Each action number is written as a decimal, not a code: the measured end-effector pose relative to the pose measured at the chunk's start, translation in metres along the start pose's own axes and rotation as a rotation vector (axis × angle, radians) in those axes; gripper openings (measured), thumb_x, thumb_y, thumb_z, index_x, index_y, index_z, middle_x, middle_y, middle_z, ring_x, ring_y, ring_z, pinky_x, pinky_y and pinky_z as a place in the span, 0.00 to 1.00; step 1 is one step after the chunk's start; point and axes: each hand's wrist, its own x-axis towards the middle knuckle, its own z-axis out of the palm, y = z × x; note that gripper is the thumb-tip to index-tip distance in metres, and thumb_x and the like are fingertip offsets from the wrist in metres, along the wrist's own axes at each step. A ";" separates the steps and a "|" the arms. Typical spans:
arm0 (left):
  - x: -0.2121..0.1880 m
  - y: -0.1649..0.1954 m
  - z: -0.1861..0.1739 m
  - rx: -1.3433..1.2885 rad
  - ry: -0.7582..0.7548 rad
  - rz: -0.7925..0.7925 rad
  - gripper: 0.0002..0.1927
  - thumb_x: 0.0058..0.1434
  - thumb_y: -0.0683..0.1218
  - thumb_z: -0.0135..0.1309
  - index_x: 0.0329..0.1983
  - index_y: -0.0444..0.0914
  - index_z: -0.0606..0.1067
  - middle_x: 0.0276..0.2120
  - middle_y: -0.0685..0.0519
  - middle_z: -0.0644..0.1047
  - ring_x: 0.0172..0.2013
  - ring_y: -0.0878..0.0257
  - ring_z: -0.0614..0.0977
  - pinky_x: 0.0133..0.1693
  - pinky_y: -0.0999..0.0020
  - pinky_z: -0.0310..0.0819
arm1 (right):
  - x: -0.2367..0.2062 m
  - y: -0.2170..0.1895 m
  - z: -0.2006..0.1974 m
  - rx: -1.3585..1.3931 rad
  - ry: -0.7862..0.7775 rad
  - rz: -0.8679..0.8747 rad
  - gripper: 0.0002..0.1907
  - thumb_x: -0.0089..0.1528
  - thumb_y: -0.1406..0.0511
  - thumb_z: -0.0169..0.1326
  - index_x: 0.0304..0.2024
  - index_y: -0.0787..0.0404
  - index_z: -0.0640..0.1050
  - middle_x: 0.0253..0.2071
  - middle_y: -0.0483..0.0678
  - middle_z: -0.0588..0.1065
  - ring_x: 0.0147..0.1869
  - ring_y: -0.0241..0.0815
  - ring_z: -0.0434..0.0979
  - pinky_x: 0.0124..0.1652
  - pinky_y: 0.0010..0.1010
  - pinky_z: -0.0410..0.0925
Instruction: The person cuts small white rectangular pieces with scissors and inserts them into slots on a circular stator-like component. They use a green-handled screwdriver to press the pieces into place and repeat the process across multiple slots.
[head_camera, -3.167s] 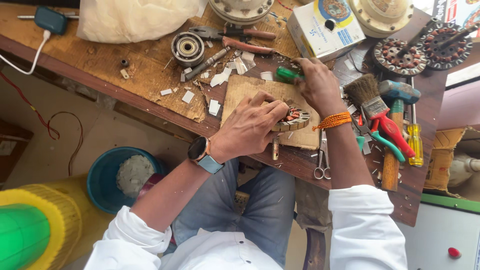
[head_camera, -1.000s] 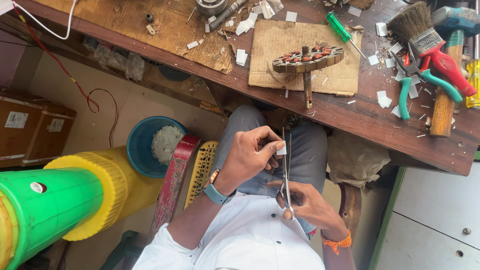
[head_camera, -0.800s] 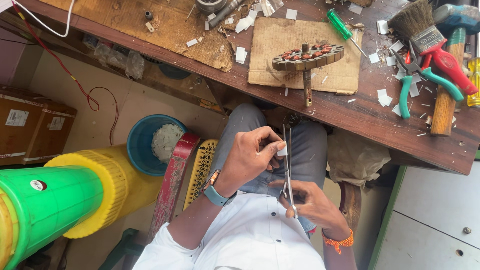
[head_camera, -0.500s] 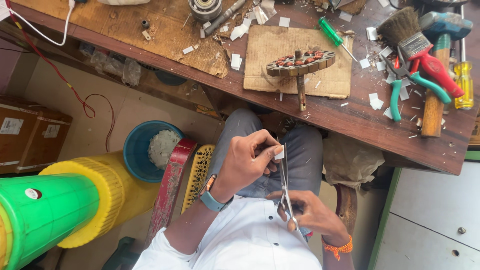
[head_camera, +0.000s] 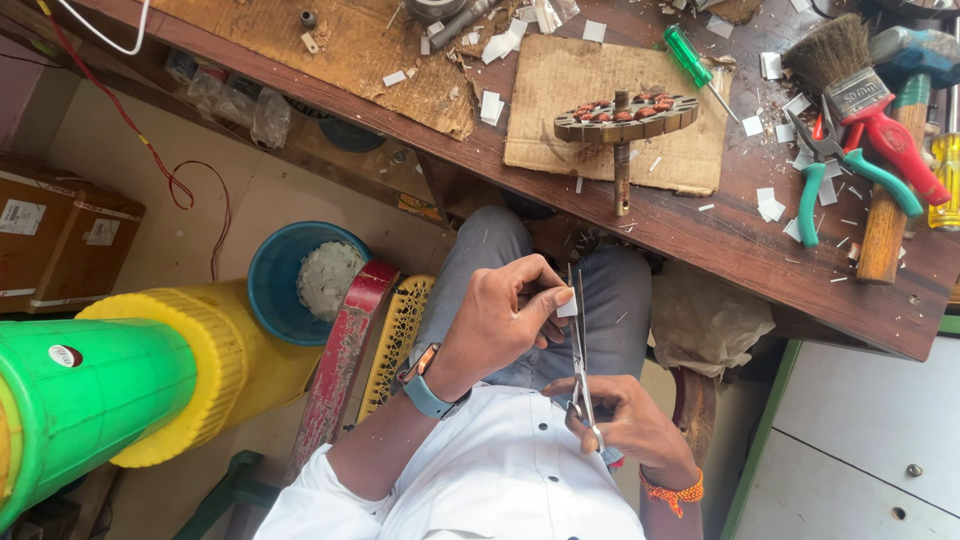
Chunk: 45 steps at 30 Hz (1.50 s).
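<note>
Head view: your right hand (head_camera: 625, 425) is clamped round the handles of the scissors (head_camera: 580, 350), low over your lap, blades running long-axis straight up and away from you, and your left hand (head_camera: 500, 320) pinches a small white paper piece (head_camera: 567, 306) just left of the blades near their upper half, touching them, so the left is nearer it. Beyond the scissors, on the wooden bench (head_camera: 690, 225), the round motor rotor (head_camera: 625, 115) lies on cardboard (head_camera: 560, 90).
</note>
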 end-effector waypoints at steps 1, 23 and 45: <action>0.001 0.000 0.000 0.003 -0.005 -0.002 0.07 0.66 0.41 0.55 0.35 0.32 0.77 0.27 0.52 0.83 0.29 0.68 0.87 0.25 0.75 0.83 | -0.001 0.001 -0.001 -0.003 0.022 0.026 0.36 0.41 0.60 0.71 0.50 0.71 0.83 0.21 0.39 0.71 0.27 0.29 0.68 0.29 0.23 0.61; 0.007 -0.021 -0.008 -0.168 -0.088 -0.148 0.07 0.67 0.42 0.55 0.37 0.32 0.77 0.26 0.50 0.81 0.23 0.68 0.83 0.22 0.77 0.78 | -0.006 0.036 -0.017 0.104 0.008 0.039 0.23 0.47 0.63 0.68 0.38 0.75 0.84 0.18 0.42 0.74 0.23 0.31 0.71 0.24 0.23 0.59; -0.024 -0.006 0.000 0.399 -0.388 0.416 0.35 0.61 0.32 0.53 0.72 0.45 0.66 0.40 0.54 0.80 0.39 0.56 0.76 0.49 0.64 0.69 | 0.020 -0.009 0.011 0.215 0.492 -0.152 0.18 0.54 0.70 0.67 0.46 0.70 0.80 0.34 0.54 0.81 0.36 0.40 0.82 0.38 0.28 0.75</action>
